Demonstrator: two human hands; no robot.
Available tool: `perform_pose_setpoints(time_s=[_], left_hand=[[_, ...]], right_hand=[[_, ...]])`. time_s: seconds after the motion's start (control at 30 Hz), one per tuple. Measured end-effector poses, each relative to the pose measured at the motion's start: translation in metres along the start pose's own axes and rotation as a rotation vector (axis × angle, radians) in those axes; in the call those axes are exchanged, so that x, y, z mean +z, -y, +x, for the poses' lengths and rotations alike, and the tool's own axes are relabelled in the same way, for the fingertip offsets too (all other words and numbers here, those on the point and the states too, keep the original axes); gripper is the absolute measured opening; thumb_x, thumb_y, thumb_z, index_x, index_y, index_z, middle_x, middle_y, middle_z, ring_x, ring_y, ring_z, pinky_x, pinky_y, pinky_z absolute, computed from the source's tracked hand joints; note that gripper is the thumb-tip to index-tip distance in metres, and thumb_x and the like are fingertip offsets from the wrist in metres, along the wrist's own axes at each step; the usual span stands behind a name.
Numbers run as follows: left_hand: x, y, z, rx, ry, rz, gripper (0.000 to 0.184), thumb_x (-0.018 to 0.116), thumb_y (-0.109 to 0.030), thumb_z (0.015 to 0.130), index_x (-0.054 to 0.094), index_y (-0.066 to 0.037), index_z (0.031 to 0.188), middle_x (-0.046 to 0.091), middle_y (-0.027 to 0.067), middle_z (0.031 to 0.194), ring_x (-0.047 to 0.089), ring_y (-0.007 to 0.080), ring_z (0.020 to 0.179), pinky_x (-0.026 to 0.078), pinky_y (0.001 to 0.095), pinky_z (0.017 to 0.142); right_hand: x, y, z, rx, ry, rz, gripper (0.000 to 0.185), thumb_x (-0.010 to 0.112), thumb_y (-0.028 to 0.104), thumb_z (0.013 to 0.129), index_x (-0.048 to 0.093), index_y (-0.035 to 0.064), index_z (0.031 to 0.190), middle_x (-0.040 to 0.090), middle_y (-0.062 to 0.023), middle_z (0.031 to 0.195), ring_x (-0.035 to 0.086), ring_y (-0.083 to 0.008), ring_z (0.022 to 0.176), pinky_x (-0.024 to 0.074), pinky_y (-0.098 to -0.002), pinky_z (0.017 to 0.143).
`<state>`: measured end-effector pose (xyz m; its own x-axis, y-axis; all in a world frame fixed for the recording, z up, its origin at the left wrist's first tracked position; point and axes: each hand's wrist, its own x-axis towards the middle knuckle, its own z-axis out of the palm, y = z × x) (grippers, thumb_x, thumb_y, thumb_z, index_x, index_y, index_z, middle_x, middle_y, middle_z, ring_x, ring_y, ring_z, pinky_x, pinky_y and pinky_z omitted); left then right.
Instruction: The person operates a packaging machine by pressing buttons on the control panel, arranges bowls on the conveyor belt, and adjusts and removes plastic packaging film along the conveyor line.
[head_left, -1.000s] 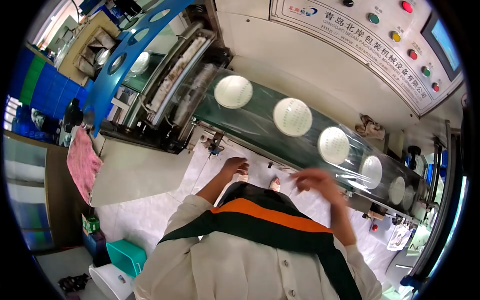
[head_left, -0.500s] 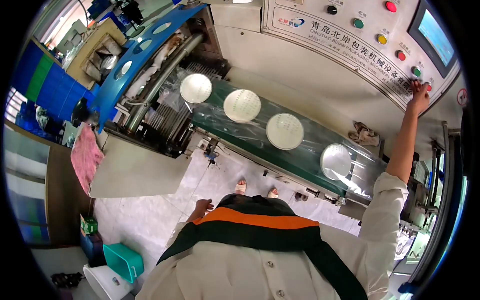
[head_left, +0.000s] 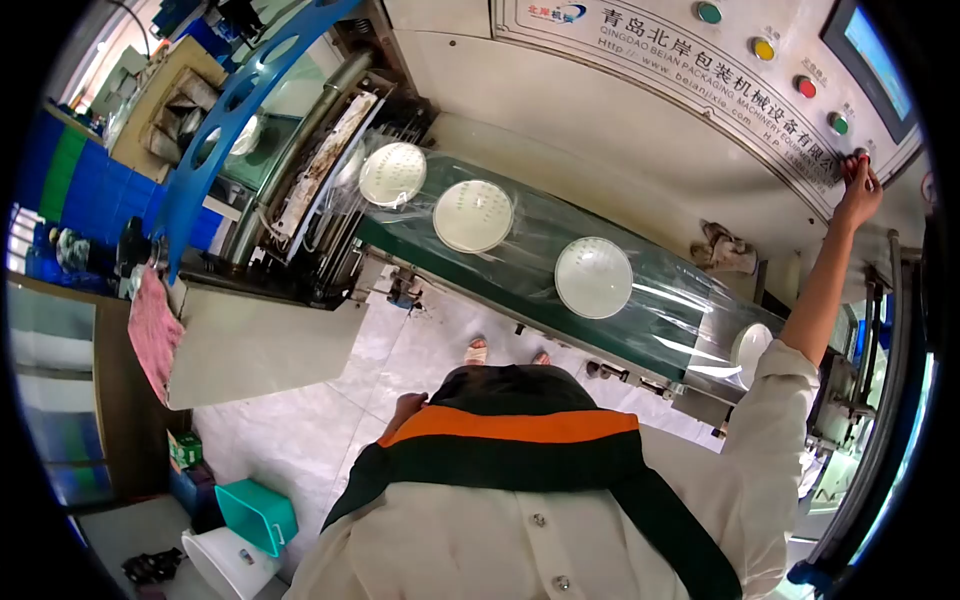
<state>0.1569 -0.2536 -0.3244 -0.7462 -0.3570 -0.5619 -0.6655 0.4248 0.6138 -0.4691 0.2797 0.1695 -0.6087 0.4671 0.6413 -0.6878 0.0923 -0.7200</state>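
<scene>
My right hand (head_left: 858,195) reaches up to the machine's control panel (head_left: 690,85). Its curled fingertips touch a button (head_left: 862,156) below the green button (head_left: 838,123) and largely cover it. My left hand (head_left: 406,407) hangs low beside the dark apron (head_left: 510,390); its fingers are too small and partly hidden to read. In front of me, several white round dishes lie in a row under clear film on the green conveyor belt (head_left: 530,262). One dish (head_left: 594,278) is mid-belt, another (head_left: 473,216) further left, and one (head_left: 752,352) at the right end, partly behind my arm.
At the left are a blue plate with round holes (head_left: 205,165), a metal roller (head_left: 290,150) and a pink cloth (head_left: 155,335). A crumpled rag (head_left: 725,250) lies behind the belt. A teal bin (head_left: 258,515) and a white bin (head_left: 230,562) stand on the floor.
The dishes have travelled right along the belt, the foremost reaching its right end. A light, stained bar now shows at the left section. My view has shifted slightly; my right hand stays at the panel.
</scene>
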Motion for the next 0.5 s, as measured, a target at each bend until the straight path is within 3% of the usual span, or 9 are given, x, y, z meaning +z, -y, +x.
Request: perform_pose_setpoints(time_s=[0.03, 0.07, 0.17, 0.37, 0.47, 0.5], left_hand=[[-0.005, -0.014, 0.007, -0.366, 0.072, -0.456, 0.019, 0.052, -0.021, 0.07, 0.052, -0.002, 0.073, 0.056, 0.0067, 0.061, 0.054, 0.0149, 0.053, 0.041, 0.0279, 0.044], [-0.014, -0.031, 0.009, -0.364, 0.084, -0.439, 0.019, 0.052, -0.021, 0.07, 0.052, -0.002, 0.073, 0.056, 0.0067, 0.061, 0.054, 0.0149, 0.053, 0.041, 0.0279, 0.044], [-0.055, -0.109, 0.007, -0.504, 0.062, -0.675, 0.02, 0.051, -0.02, 0.072, 0.051, 0.0, 0.077, 0.056, 0.01, 0.065, 0.054, 0.0187, 0.053, 0.044, 0.0303, 0.039], [-0.09, -0.187, 0.024, -0.208, 0.058, -0.609, 0.024, 0.049, -0.021, 0.075, 0.051, 0.001, 0.085, 0.057, 0.0089, 0.071, 0.054, 0.0145, 0.059, 0.045, 0.0246, 0.044], [-0.121, -0.231, 0.007, -0.035, -0.058, -0.628, 0.023, 0.05, -0.021, 0.074, 0.051, -0.002, 0.086, 0.057, 0.008, 0.072, 0.054, 0.0143, 0.064, 0.043, 0.0243, 0.051], [-0.126, -0.257, 0.02, 0.081, -0.036, -0.623, 0.021, 0.05, -0.02, 0.074, 0.052, -0.003, 0.086, 0.057, 0.0077, 0.073, 0.054, 0.0141, 0.066, 0.042, 0.0243, 0.054]], right_hand=[[-0.002, 0.001, 0.0, -0.004, 0.025, -0.032, 0.021, 0.053, 0.005, 0.073, 0.043, -0.0117, 0.08, 0.054, -0.0197, 0.071, 0.057, -0.0229, 0.062, 0.0513, -0.0296, 0.054], [-0.003, 0.002, -0.001, 0.054, 0.035, -0.044, 0.025, 0.054, 0.009, 0.074, 0.041, -0.0099, 0.084, 0.054, -0.0189, 0.079, 0.056, -0.0224, 0.067, 0.05, -0.031, 0.061], [-0.005, -0.001, -0.003, 0.059, 0.058, -0.009, 0.029, 0.051, 0.015, 0.076, 0.04, -0.01, 0.085, 0.053, -0.0163, 0.077, 0.055, -0.0205, 0.067, 0.0492, -0.0312, 0.064], [-0.001, 0.003, -0.007, 0.074, -0.03, -0.013, 0.027, 0.05, 0.015, 0.077, 0.039, -0.0088, 0.083, 0.052, -0.0159, 0.076, 0.055, -0.0206, 0.065, 0.0493, -0.0306, 0.062], [-0.032, -0.024, 0.022, 0.06, 0.118, -0.255, 0.034, 0.045, 0.021, 0.08, 0.042, -0.0075, 0.098, 0.054, -0.0135, 0.072, 0.056, -0.0173, 0.06, 0.0478, -0.0258, 0.054], [-0.056, -0.01, 0.023, -0.21, 0.097, -0.58, 0.029, 0.044, 0.02, 0.079, 0.044, -0.0049, 0.093, 0.053, -0.0136, 0.072, 0.054, -0.0195, 0.062, 0.0453, -0.0284, 0.056]])
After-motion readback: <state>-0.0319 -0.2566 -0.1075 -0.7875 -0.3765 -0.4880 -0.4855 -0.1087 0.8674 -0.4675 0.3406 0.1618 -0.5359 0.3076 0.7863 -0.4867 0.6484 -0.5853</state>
